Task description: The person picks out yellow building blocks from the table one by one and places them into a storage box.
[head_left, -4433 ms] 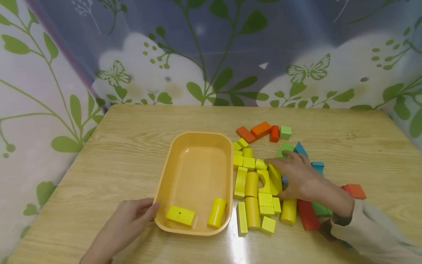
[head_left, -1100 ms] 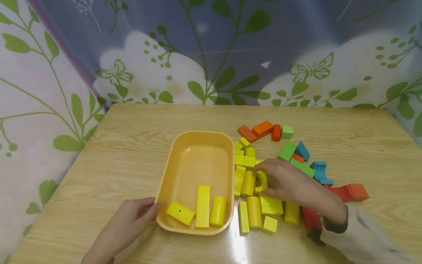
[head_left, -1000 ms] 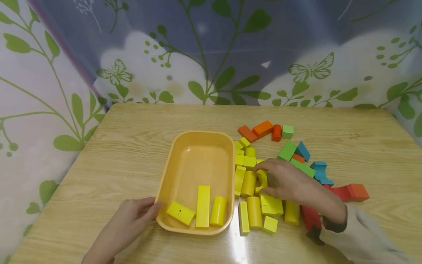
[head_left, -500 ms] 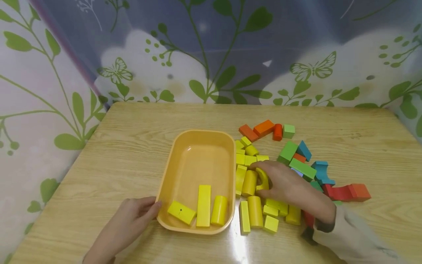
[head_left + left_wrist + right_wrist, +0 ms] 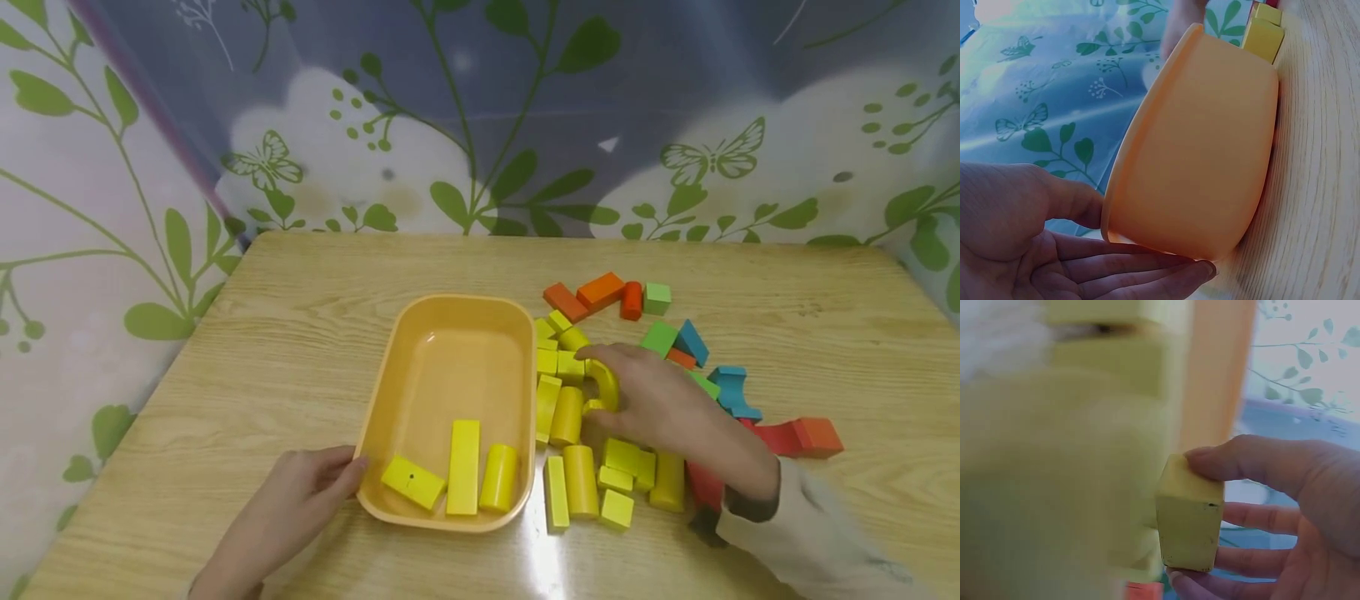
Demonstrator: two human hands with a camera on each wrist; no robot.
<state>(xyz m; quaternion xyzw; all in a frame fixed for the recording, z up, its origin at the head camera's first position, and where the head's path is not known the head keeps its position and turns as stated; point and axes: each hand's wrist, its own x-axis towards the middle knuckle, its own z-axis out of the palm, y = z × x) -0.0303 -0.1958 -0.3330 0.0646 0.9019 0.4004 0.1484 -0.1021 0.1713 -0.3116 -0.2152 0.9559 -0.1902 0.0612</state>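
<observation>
In the head view a shallow orange tray [image 5: 450, 375] stands on the table, holding a drilled yellow block [image 5: 413, 482], a long yellow block [image 5: 464, 467] and a yellow cylinder [image 5: 498, 477]. My left hand [image 5: 292, 508] grips its near left corner; the left wrist view shows the thumb at the tray's rim [image 5: 1107, 212] and the fingers along its outer wall. Over the yellow pile on the right, my right hand [image 5: 652, 396] pinches a yellow arch block [image 5: 606, 385] between thumb and fingers. The right wrist view shows the end of this arch block [image 5: 1190, 531] close up.
Several yellow blocks [image 5: 581, 482] lie along the tray's right side. Behind them are orange blocks [image 5: 600, 292] and a light green cube [image 5: 657, 298]. Farther right lie a blue arched block [image 5: 731, 392] and red blocks [image 5: 783, 437]. A patterned wall [image 5: 465, 125] borders the table's far edge.
The long yellow block has come into the tray since the earliest frame. My right hand has taken hold of the arch block and shifted it slightly away from me. The left hand stays put.
</observation>
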